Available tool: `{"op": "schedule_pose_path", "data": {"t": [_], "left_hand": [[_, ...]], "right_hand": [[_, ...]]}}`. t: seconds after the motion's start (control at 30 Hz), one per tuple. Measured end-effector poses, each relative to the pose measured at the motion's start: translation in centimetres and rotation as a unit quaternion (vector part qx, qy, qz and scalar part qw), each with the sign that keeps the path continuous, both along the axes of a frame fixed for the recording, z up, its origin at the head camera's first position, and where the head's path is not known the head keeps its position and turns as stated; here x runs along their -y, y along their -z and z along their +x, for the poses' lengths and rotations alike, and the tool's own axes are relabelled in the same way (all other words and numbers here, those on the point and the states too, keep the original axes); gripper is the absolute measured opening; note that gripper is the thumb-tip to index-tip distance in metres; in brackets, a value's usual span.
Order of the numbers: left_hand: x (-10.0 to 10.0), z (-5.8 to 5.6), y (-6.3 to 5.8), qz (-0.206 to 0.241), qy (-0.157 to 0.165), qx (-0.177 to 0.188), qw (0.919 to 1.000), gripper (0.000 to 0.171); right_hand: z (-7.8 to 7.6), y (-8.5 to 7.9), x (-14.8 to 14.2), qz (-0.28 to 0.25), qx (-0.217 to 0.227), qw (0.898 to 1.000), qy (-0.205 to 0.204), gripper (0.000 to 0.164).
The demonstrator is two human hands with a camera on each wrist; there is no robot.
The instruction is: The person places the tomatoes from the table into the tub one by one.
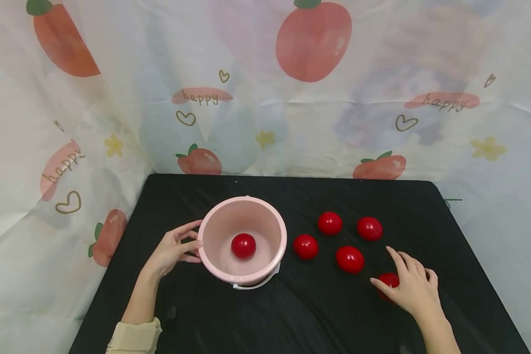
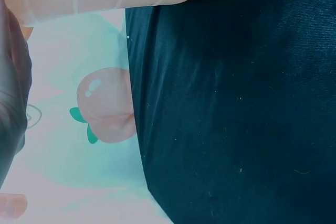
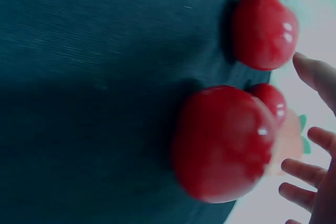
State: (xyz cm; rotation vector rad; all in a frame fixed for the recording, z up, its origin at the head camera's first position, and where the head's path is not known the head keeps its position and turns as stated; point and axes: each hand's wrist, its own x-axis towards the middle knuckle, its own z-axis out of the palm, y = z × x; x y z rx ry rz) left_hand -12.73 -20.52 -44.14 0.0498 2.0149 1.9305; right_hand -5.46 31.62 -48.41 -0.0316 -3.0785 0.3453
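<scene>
In the head view, a pink bucket (image 1: 274, 223) with a white handle stands left of the table's middle, one shiny red ball (image 1: 243, 246) inside it. My left hand (image 1: 172, 250) touches the bucket's left side at the rim, its fingers spread. On the right, my right hand (image 1: 411, 285) reaches over another red ball (image 1: 388, 280), partly hiding it, with thumb and fingers apart. The right wrist view shows that ball (image 3: 223, 145) below the spread fingers (image 3: 304, 171), with a gap between them.
Several more red balls, including one red ball (image 1: 349, 259) nearest the right hand, lie between bucket and right hand. A black cloth (image 1: 309, 319) covers the table. Behind and to the left hangs a printed curtain (image 1: 248, 128).
</scene>
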Motion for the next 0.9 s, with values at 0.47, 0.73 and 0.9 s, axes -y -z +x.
{"op": "schedule_pose_path", "data": {"t": [0.47, 0.73, 0.9], "left_hand": [[0.0, 0.0, 0.1, 0.004, 0.002, -0.005, 1.0, 0.059], [0.1, 0.0, 0.2, 0.002, 0.002, -0.007, 1.0, 0.059], [0.1, 0.0, 0.2, 0.007, 0.004, -0.008, 0.9999, 0.058]], "right_hand": [[2.8, 2.8, -1.6, -0.015, 0.065, 0.996, 0.056, 0.096], [3.3, 4.0, -2.1, -0.016, 0.042, 0.997, 0.065, 0.09], [3.3, 4.4, -2.4, -0.014, 0.035, 0.997, 0.071, 0.086]]}}
